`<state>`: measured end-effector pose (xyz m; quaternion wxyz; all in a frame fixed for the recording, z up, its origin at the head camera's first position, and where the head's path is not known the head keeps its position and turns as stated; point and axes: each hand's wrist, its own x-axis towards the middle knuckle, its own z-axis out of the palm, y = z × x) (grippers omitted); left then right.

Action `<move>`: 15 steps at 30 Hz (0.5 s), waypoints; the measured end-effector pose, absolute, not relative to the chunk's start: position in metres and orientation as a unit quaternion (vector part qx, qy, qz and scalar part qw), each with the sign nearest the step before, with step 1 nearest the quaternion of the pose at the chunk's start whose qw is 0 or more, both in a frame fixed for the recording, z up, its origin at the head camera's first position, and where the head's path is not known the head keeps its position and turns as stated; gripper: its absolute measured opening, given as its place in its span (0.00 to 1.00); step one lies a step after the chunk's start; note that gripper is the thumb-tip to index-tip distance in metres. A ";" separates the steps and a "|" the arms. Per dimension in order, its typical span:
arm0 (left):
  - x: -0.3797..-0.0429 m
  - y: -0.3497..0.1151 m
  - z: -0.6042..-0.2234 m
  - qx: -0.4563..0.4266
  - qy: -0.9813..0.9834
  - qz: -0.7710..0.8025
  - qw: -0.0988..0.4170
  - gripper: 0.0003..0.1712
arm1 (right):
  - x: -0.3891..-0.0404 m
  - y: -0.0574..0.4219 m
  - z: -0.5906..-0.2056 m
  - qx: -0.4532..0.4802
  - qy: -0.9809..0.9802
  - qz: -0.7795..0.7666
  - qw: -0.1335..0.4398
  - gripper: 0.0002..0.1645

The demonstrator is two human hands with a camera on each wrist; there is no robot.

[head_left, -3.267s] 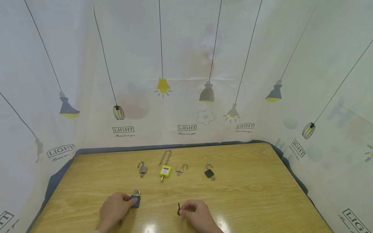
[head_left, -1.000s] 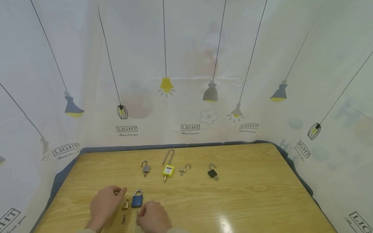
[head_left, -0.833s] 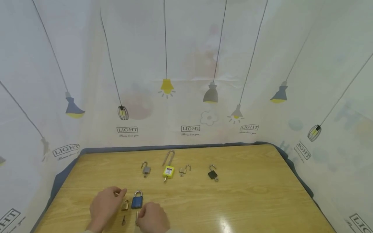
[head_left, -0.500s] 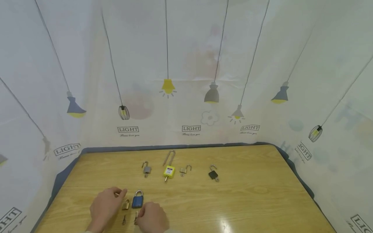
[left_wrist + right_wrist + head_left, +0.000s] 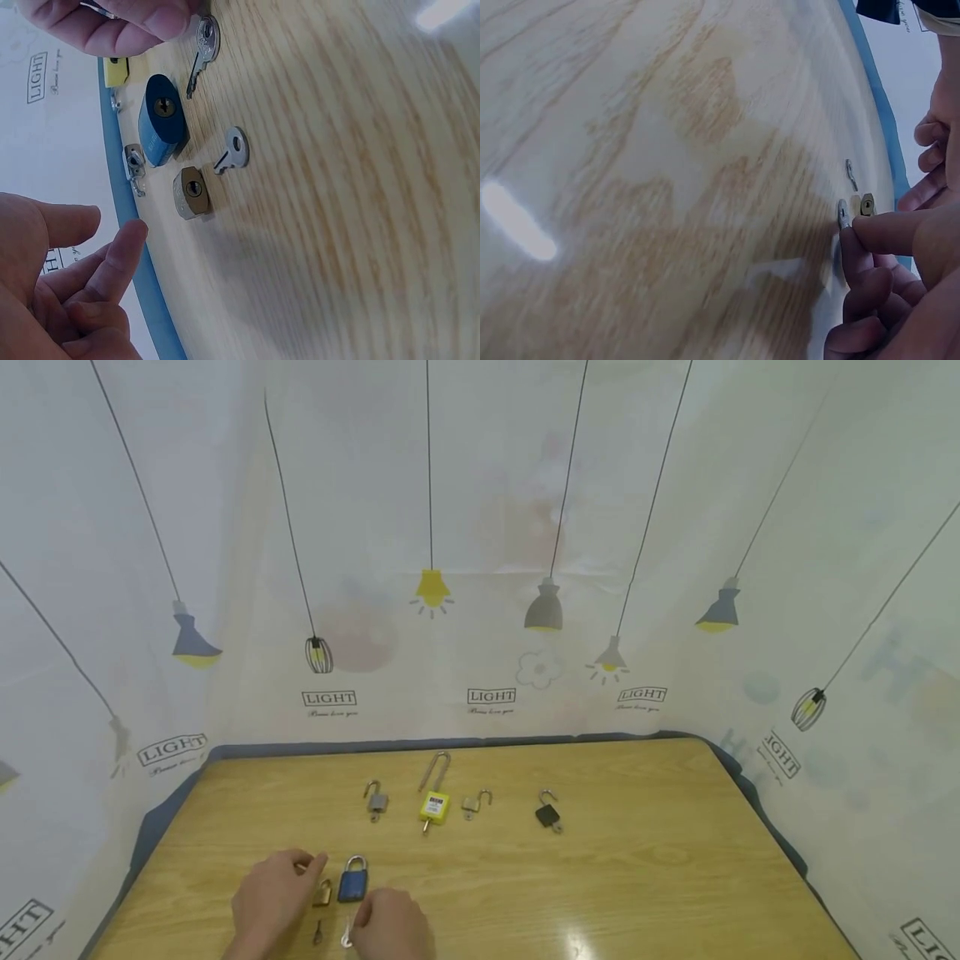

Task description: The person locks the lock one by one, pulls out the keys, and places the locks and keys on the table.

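Resting at the near side of the blue padlock (image 5: 352, 887), our landmark, our right hand (image 5: 393, 925) has curled fingers, with thumb and forefinger at the longer key (image 5: 206, 54). We cannot tell whether they pinch it or merely touch its edge. This key lies directly in front of the blue padlock, its blade pointing towards it.

Our left hand (image 5: 273, 895) hangs relaxed to the left of the landmark, its thumb and fingertips apart and grasping nothing. Between that hand and the blue padlock sits a smaller brass padlock (image 5: 322, 900), and the shorter key (image 5: 235, 156) lies in front and to the left of our landmark. The blue padlock's keyway (image 5: 164, 107) faces our side and has no key in it.

Beyond the landmark, on the wooden table (image 5: 637, 877), are four padlocks with open shackles: silver-grey (image 5: 377, 803), yellow with a long shackle (image 5: 434, 808), pale brass (image 5: 471, 805), and, well off to the right, black (image 5: 547, 815).

We judge the step in hand to be lining up the longer key with its lock. The next move seems to call for lifting our right fingertips away cleanly, without nudging the key.
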<state>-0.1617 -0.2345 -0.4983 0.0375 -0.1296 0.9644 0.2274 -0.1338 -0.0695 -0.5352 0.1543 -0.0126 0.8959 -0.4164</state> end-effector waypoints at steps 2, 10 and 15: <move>-0.162 -0.234 -0.499 -0.129 0.964 0.228 0.035 0.24 | -0.134 -0.068 -0.536 -0.017 0.897 -0.416 0.148 0.12; -0.164 -0.232 -0.501 -0.109 0.967 0.232 0.012 0.23 | -0.136 -0.044 -0.532 -0.013 0.879 -0.448 0.159 0.12; -0.167 -0.230 -0.502 -0.106 0.967 0.233 0.016 0.23 | -0.139 -0.019 -0.526 -0.030 0.875 -0.458 0.152 0.11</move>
